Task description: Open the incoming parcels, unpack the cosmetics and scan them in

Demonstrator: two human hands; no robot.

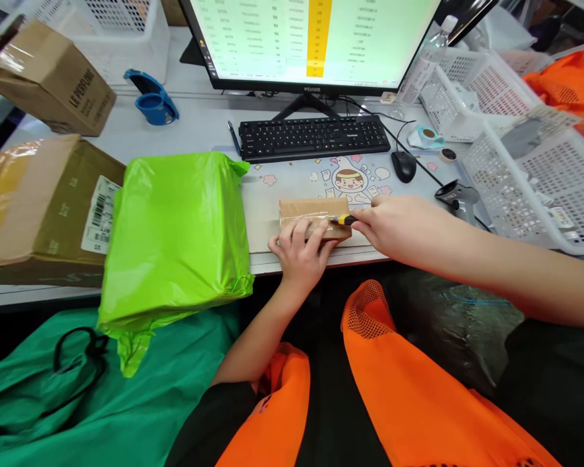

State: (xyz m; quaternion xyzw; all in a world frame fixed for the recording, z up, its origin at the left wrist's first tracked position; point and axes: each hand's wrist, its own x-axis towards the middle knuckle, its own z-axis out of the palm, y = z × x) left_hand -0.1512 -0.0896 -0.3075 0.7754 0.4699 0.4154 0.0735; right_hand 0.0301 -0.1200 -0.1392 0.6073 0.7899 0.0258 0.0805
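A small brown cardboard box [302,209] with clear tape along its top lies near the desk's front edge. My left hand [304,250] presses on it from the front, fingers bent over the taped top and thumb along the near side. In my right hand [377,224] is a yellow and black utility knife [344,220], its tip at the tape, close to my left fingertips. The blade itself is too small to make out clearly.
Left of the box lie a bright green plastic parcel [180,227] and a large taped carton [63,214]. Behind it are a keyboard [316,137], a mouse [403,166] and a monitor [316,85]. White baskets [530,194] stand at the right.
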